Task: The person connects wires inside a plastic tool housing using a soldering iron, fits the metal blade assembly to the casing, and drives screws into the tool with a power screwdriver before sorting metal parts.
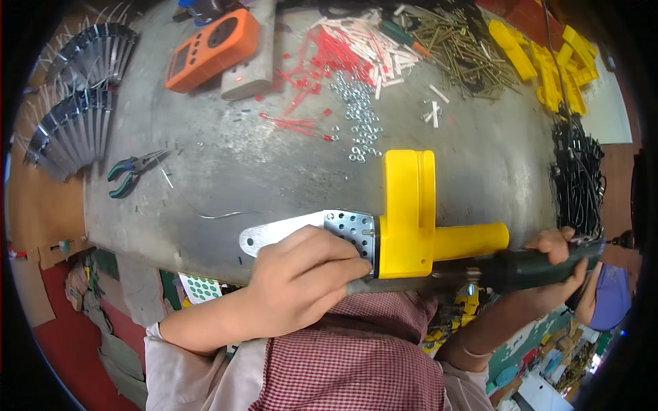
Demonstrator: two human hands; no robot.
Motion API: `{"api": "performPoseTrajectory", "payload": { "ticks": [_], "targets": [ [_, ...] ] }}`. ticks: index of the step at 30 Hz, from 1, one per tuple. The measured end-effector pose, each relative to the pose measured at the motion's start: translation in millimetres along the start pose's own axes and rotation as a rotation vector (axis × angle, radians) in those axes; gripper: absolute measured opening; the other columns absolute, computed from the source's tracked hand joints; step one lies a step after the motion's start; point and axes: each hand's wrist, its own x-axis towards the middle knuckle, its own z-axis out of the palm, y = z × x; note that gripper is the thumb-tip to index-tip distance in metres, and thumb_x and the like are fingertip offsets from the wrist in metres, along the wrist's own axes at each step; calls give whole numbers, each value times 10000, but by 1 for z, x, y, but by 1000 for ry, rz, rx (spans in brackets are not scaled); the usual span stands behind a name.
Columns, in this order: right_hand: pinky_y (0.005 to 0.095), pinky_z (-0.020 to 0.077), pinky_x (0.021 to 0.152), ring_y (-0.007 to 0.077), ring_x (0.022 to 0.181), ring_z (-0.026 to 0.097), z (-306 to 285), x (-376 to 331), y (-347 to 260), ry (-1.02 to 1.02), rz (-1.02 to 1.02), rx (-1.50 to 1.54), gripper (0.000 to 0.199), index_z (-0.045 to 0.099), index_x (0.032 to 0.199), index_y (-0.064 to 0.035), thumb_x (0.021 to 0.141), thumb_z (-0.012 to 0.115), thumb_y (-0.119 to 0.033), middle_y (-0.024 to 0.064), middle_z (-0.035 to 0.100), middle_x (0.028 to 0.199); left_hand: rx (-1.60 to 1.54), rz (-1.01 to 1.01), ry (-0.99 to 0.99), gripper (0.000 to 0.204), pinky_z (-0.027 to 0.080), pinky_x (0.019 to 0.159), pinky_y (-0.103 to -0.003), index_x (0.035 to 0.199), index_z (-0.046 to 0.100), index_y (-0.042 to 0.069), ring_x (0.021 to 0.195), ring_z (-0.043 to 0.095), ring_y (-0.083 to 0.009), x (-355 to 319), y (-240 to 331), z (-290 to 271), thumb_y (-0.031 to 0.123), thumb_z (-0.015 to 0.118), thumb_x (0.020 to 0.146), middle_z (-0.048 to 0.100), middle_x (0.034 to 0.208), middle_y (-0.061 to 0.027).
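Note:
A yellow plastic tool body point(408, 219) with a round handle point(473, 240) lies near the table's front edge. Joined to its left side are a perforated metal cover point(353, 229) and a flat silvery plate point(274, 233) with a rounded end. My left hand point(301, 281) is closed over the cover and plate, fingers pressing beside the yellow body. Around the back end of a dark green, motion-blurred power screwdriver point(528, 268), my right hand point(558, 246) is wrapped. It lies crosswise at the table edge, below the yellow handle; its tip is too blurred to make out.
Small metal nuts point(360, 109), red and white sleeves point(343, 51) and long screws point(466, 48) lie scattered at the back. An orange meter point(216, 48) and pliers point(130, 171) are further left. Yellow shells point(555, 68) and black cables point(579, 171) sit right.

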Motion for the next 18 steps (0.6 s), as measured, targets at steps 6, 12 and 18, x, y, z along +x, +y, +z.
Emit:
{"api": "performPoseTrajectory", "payload": {
  "ticks": [6, 12, 18],
  "targets": [
    [398, 337, 1081, 254, 1281, 458, -41, 26, -76, 443, -291, -1173, 622, 252, 1469, 8, 973, 502, -272, 169, 509, 1337, 413, 101, -70, 633, 464, 791, -435, 1263, 572, 91, 1023, 584, -344, -25, -7, -18, 422, 669, 732, 574, 1196, -156],
    [299, 499, 821, 188, 952, 627, 32, -13, 14, -290, 165, -1232, 239, 614, 1103, 35, 912, 573, -104, 129, 654, 1069, 294, -27, 591, 619, 463, 966, -432, 1344, 421, -44, 1157, 577, -331, -69, -24, -101, 428, 522, 957, 606, 1200, -208],
    [260, 532, 692, 162, 823, 645, 72, 21, 120, -585, 961, -918, 177, 615, 1003, 21, 909, 475, -36, 87, 645, 953, -65, -418, 863, 406, 390, 985, -309, 1161, 594, -43, 1063, 563, -194, -42, -26, -136, 290, 505, 947, 606, 1148, -116]
  ]
}}
